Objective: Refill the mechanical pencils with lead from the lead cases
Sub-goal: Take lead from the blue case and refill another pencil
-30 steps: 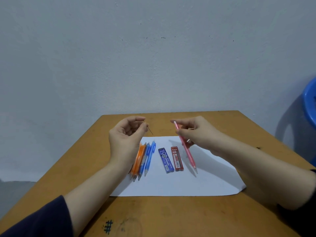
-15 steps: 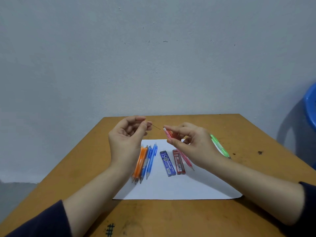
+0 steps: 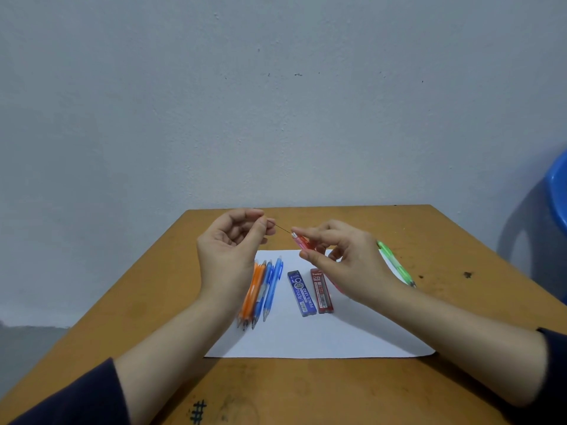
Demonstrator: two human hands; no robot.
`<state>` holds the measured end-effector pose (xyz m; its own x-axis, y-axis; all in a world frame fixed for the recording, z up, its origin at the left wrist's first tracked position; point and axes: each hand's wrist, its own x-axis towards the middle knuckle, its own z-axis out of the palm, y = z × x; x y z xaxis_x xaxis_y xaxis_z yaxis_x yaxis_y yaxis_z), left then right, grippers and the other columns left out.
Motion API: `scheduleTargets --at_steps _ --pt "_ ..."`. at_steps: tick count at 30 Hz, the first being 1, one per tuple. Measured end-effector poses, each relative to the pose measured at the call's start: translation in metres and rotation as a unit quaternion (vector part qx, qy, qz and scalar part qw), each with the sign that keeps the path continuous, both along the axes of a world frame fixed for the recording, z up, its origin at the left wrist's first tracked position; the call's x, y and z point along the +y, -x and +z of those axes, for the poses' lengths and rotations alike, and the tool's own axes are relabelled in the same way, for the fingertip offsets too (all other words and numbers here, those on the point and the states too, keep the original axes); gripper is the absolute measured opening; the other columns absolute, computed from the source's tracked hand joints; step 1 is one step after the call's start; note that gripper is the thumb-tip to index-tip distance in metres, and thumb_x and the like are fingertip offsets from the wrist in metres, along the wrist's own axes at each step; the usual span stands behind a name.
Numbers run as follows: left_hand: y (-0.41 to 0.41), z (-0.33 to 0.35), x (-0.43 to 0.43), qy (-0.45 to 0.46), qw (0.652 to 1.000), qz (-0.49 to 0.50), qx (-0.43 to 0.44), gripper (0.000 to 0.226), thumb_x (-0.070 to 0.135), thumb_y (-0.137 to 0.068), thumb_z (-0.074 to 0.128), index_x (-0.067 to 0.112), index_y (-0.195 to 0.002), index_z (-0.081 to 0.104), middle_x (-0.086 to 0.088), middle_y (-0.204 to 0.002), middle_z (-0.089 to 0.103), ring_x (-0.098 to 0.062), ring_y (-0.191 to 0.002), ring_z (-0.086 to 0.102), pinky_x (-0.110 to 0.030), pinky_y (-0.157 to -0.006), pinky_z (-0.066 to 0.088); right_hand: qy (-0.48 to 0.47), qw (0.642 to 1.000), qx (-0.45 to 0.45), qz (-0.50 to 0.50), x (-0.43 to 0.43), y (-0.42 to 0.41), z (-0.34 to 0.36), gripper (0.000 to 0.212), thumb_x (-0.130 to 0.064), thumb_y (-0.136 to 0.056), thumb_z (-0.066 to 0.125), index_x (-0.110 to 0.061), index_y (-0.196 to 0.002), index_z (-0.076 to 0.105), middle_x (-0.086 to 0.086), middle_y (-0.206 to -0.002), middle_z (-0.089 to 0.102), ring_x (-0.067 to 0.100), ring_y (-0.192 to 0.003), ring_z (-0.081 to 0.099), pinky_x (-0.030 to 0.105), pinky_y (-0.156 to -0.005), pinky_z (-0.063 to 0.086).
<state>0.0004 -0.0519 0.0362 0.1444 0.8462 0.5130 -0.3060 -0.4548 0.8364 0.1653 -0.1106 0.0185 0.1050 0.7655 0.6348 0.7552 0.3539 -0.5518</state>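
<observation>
Pinching a thin lead [image 3: 282, 229] at the end of the pink pencil [image 3: 302, 242] gripped by the right hand [image 3: 346, 262], the left hand [image 3: 228, 250] hovers above a blue case [image 3: 302, 292] marked "Alpha 05 PENCIL LEAD" and a red case [image 3: 321, 291] marked "2B".

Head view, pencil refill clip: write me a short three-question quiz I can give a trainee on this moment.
1. Multiple choice: what does the left hand pinch? A a thin lead; B an eraser; C a coin.
2. True or false: the right hand holds the pink pencil with its top end turned toward the lead.
3. Fill in: of the two lead cases on the paper, the ___ one lies nearer the blue pencils.
Key: 1 A. 2 True. 3 Blue: the blue lead case lies left of the red lead case.
</observation>
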Motion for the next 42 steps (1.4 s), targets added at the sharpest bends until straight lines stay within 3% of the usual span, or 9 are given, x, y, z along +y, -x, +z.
scheduleTargets --at_steps 11,19,42 --pt "-0.0015 -0.0006 -0.0023 -0.014 1.0 -0.012 0.021 0.007 0.0 -0.086 0.063 0.005 -0.09 0.066 -0.005 -0.079 0.073 -0.013 -0.075 0.07 -0.016 -0.067 0.053 -0.014 1.0 0.003 0.018 0.0004 0.0021 -0.0008 0.043 -0.015 -0.083 0.07 -0.034 -0.121 0.059 -0.014 -0.087 0.058 0.01 -0.08 0.058 0.033 -0.064 0.054" --pt "-0.001 -0.001 -0.0026 -0.02 0.999 0.005 0.029 0.008 0.001 -0.086 0.064 0.008 -0.09 0.067 -0.003 -0.08 0.073 -0.014 -0.076 0.071 -0.017 -0.069 0.054 -0.037 0.999 0.001 0.007 -0.0013 0.0021 -0.0016 0.042 -0.015 -0.08 0.073 -0.028 -0.119 0.062 -0.01 -0.085 0.062 0.009 -0.078 0.056 0.026 -0.061 0.049" --pt "0.0005 0.0 -0.0041 -0.064 0.996 0.035 0.044 0.011 0.003 -0.083 0.068 0.013 -0.087 0.069 0.001 -0.077 0.072 -0.011 -0.075 0.07 -0.017 -0.07 0.053 -0.072 0.997 -0.002 0.027 0.0 0.0025 -0.0029 0.04 -0.014 -0.081 0.072 -0.033 -0.115 0.062 -0.011 -0.086 0.062 0.011 -0.077 0.059 0.027 -0.058 0.05"
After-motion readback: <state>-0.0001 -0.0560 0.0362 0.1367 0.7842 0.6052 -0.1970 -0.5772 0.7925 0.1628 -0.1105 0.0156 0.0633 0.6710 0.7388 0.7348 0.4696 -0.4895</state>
